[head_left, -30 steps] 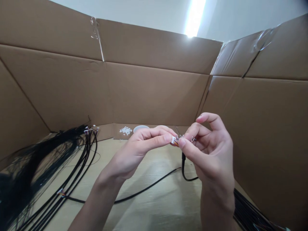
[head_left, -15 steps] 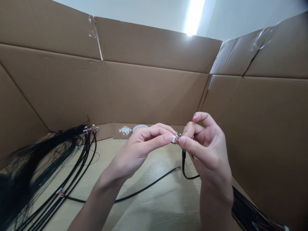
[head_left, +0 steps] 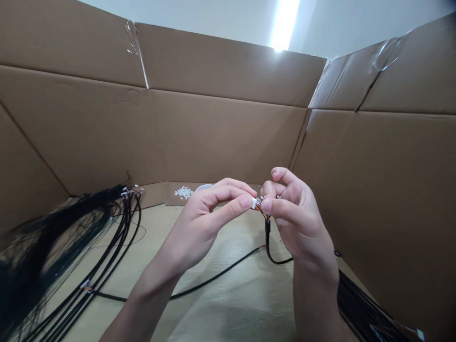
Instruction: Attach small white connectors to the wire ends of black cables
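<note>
Pinched between the thumb and forefinger of my left hand is a small white connector housing. Just right of it, my right hand is closed, its thumb and forefinger pinching a thin wire whose tip meets the housing. Several coloured wires, orange and dark ones among them, run from there down into a black cable. That cable bends under my right hand and passes out of sight behind the wrist. Small metallic bits show by the right fingertips, too fine to make out.
Black cables with white connectors lie at the left beside a dark tangled bundle. Another black cable crosses the table. White small parts and a partly hidden white dish are behind. More cables lie right. Cardboard walls surround the table.
The right hand has turned slightly and shifted left in view, still pinching close to the white housing. The left hand keeps its grip. The whole view has moved a little.
</note>
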A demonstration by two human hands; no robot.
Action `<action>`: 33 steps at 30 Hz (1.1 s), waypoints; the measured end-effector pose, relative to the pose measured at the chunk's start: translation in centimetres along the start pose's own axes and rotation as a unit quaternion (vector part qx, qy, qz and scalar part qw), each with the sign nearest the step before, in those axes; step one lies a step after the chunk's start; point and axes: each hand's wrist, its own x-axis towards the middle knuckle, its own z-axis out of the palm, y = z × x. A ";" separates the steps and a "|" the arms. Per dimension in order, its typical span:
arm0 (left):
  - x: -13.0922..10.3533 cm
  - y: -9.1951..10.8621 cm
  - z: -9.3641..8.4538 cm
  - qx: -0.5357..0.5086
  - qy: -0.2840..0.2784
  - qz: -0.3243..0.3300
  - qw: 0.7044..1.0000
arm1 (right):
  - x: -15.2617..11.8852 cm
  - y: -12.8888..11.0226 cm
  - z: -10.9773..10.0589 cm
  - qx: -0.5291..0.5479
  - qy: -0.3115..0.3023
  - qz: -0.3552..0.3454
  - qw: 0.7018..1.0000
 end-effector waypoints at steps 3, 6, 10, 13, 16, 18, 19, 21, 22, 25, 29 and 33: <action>0.1 0.0 0.0 0.016 0.004 0.011 1.000 | 0.3 0.1 0.1 0.020 -0.001 0.013 1.000; 0.1 0.0 0.1 0.045 0.021 0.031 0.998 | 0.4 0.2 0.2 0.034 0.006 0.026 0.999; -0.1 0.2 0.1 0.108 0.051 0.068 0.990 | 0.5 0.4 0.4 0.050 0.015 0.040 0.998; -0.3 0.3 0.0 0.165 0.081 0.104 0.977 | 0.6 0.6 0.5 0.057 0.023 0.047 0.997; -0.4 0.4 -0.1 0.216 0.103 0.126 0.963 | 0.6 0.7 0.6 0.060 0.030 0.044 0.997; -0.4 0.5 -0.1 0.236 0.111 0.137 0.956 | 0.7 0.8 0.6 0.055 0.032 0.038 0.997; -0.4 0.5 -0.1 0.240 0.114 0.141 0.954 | 0.7 0.8 0.7 0.050 0.033 0.035 0.998; -0.4 0.5 -0.1 0.234 0.116 0.142 0.955 | 0.7 0.8 0.6 0.038 0.035 0.028 0.998; -0.3 0.4 -0.1 0.225 0.116 0.139 0.957 | 0.7 0.8 0.6 0.033 0.036 0.024 0.999; -0.3 0.2 0.1 0.210 0.122 0.138 0.960 | 0.6 0.8 0.5 0.023 0.039 0.012 0.999; -0.5 0.1 0.2 0.268 0.142 0.178 0.936 | 0.5 0.9 0.5 0.012 0.044 0.012 0.999; -0.4 0.2 -0.2 0.269 0.127 0.180 0.938 | 0.5 1.0 0.7 0.015 0.047 0.010 0.999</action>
